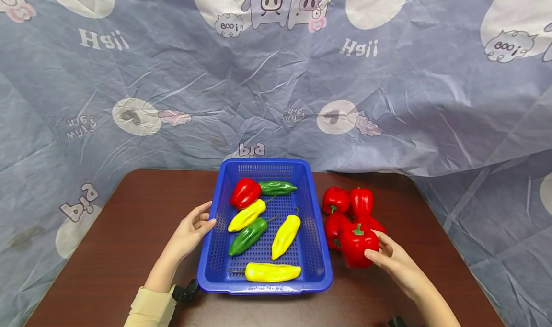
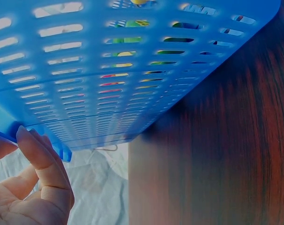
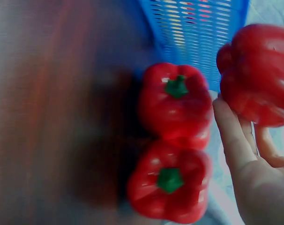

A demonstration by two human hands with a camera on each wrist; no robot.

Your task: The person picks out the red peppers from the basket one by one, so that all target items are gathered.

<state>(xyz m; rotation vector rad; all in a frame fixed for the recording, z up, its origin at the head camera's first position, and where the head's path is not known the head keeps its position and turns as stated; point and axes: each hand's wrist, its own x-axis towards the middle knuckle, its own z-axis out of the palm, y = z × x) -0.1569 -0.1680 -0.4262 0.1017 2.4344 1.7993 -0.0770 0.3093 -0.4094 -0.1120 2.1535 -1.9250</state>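
My right hand (image 1: 398, 262) grips a red bell pepper (image 1: 359, 245) by its right side, raised a little off the table; in the right wrist view the same bell pepper (image 3: 261, 75) rests against the fingers. At the left rim of a blue plastic basket (image 1: 265, 287), my left hand (image 1: 189, 231) holds the edge between thumb and fingers. Inside the basket lie a red bell pepper (image 1: 245, 193), two long green peppers (image 1: 248, 237) and three yellow peppers (image 1: 273, 272). Several more red bell peppers (image 1: 336, 200) are grouped right of the basket, partly hidden by the held one.
The dark brown wooden table (image 1: 142, 212) carries everything, and the basket stands near its middle. Behind the table hangs a grey-blue printed cloth (image 1: 258, 87), creased and reaching down to the back edge.
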